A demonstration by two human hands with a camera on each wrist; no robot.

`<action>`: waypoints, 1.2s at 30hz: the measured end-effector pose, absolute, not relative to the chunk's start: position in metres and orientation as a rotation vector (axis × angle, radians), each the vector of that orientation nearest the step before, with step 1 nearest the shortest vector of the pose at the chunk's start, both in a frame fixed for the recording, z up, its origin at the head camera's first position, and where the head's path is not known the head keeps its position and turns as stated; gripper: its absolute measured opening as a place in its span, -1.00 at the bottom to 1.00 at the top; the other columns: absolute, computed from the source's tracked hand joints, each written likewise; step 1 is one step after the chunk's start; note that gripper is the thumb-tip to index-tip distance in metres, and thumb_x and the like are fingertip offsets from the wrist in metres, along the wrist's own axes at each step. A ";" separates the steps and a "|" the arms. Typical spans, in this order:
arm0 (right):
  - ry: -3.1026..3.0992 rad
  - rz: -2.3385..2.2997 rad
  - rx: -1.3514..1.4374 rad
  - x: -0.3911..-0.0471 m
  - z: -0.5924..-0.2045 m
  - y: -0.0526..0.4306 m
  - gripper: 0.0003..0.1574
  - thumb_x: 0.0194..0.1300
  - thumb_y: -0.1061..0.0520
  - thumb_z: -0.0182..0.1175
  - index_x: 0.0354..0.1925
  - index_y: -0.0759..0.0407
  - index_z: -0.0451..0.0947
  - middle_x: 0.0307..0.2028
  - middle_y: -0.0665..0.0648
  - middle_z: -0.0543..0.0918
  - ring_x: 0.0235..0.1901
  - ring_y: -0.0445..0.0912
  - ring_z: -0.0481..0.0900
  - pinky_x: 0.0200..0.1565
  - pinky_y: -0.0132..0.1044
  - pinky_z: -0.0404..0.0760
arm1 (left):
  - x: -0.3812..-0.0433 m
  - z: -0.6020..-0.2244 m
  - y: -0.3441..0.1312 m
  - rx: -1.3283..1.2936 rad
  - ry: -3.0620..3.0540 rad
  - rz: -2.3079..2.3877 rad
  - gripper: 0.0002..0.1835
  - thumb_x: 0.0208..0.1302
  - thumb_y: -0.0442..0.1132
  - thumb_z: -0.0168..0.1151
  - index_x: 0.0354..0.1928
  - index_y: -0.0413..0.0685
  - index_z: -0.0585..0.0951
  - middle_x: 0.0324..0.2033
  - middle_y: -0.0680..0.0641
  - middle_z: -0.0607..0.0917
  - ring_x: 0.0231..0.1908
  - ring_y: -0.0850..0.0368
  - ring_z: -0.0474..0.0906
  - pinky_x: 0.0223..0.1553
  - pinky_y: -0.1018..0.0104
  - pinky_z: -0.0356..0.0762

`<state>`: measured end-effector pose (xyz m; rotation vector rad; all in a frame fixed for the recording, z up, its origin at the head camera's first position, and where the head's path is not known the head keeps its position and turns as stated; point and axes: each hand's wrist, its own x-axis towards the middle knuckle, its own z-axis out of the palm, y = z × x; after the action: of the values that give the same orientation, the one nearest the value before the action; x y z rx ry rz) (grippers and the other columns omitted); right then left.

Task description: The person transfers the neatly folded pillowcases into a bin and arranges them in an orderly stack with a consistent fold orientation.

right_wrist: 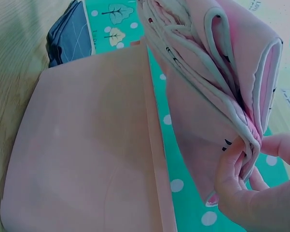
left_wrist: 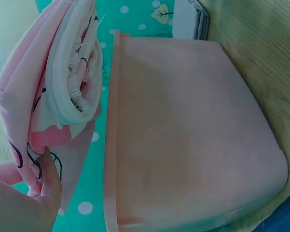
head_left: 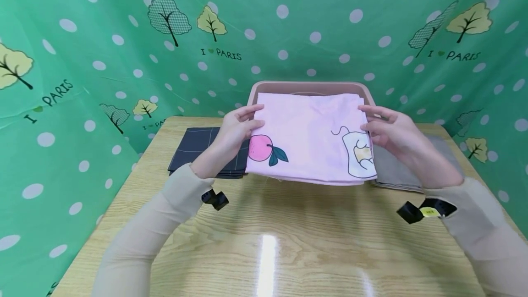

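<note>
A folded pink cloth (head_left: pixel 309 136) with a printed peach and a cartoon figure is held up by both hands, over the front of a pink plastic bin (head_left: pixel 313 87). My left hand (head_left: pixel 233 134) pinches its left edge, the thumb on the near face. At the opposite edge, my right hand (head_left: pixel 392 132) pinches it the same way. In the left wrist view the thick folded layers of the cloth (left_wrist: pixel 53 87) show above the left hand (left_wrist: pixel 34 193), beside the bin's wall (left_wrist: pixel 193 130). Most of the bin's inside is hidden behind the cloth.
Dark blue folded fabric with thin lines (head_left: pixel 198 145) lies on the wooden table (head_left: pixel 313 242) left of the bin. To the right lies grey folded fabric (head_left: pixel 396 168), partly behind the right forearm. A green dotted curtain (head_left: pixel 288 26) hangs behind the table and along its left side.
</note>
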<state>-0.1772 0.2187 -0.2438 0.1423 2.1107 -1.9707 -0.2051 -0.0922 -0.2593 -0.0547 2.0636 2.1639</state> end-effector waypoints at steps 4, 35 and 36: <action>2.113 -1.968 0.159 -0.182 -0.241 0.220 -0.21 0.10 0.16 0.22 0.27 -0.04 0.16 0.32 0.11 0.01 -0.21 -0.23 0.47 -0.22 -0.41 0.53 | -0.211 -0.258 -0.089 -0.056 2.111 2.135 -0.57 0.12 -0.42 0.15 0.08 -0.03 0.49 0.07 -0.04 0.48 -0.20 0.18 0.48 -0.39 0.50 0.47; 2.188 -1.826 0.320 -0.228 -0.220 0.224 -0.20 0.06 0.14 0.26 0.26 -0.05 0.20 0.21 0.12 0.19 -0.17 -0.23 0.45 -0.18 -0.48 0.51 | -0.252 -0.239 -0.071 -0.177 2.214 2.076 -0.60 0.10 -0.41 0.19 0.02 0.04 0.54 0.00 0.01 0.53 -0.08 0.17 0.49 -0.08 0.33 0.46; 2.206 -1.803 0.324 -0.230 -0.220 0.224 -0.20 0.06 0.12 0.26 0.26 -0.06 0.20 0.23 0.12 0.17 -0.14 -0.22 0.43 -0.18 -0.48 0.51 | -0.253 -0.238 -0.071 -0.179 2.220 2.068 -0.60 0.10 -0.40 0.19 0.02 0.04 0.54 0.02 0.03 0.52 -0.06 0.17 0.48 -0.07 0.33 0.46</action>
<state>-0.2297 0.2237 -0.2198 0.3240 2.2056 -1.8028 -0.2534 -0.0706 -0.2385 -0.1792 2.2201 2.0685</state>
